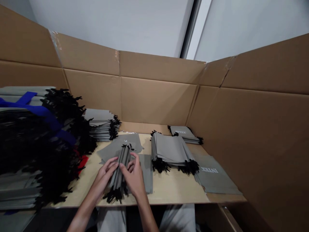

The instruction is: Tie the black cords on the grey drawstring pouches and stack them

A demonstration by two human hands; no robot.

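Note:
Both of my hands close around a thin stack of grey drawstring pouches (pixel 120 170) stood on edge on the wooden table (pixel 169 190). My left hand (pixel 106 174) presses the stack's left side with curled fingers. On the right side, my right hand (pixel 134 175) grips it too. Black cords (pixel 113 195) hang from the stack's near end. Flat grey pouches (pixel 125 143) lie under and behind the stack.
A big pile of grey pouches with black cords and a blue strap (pixel 36 141) fills the left. More stacks sit at centre-left (pixel 102 124), centre (pixel 172 153) and back right (pixel 185 133). One printed pouch (pixel 214 177) lies at right. Cardboard walls (pixel 156 96) surround the table.

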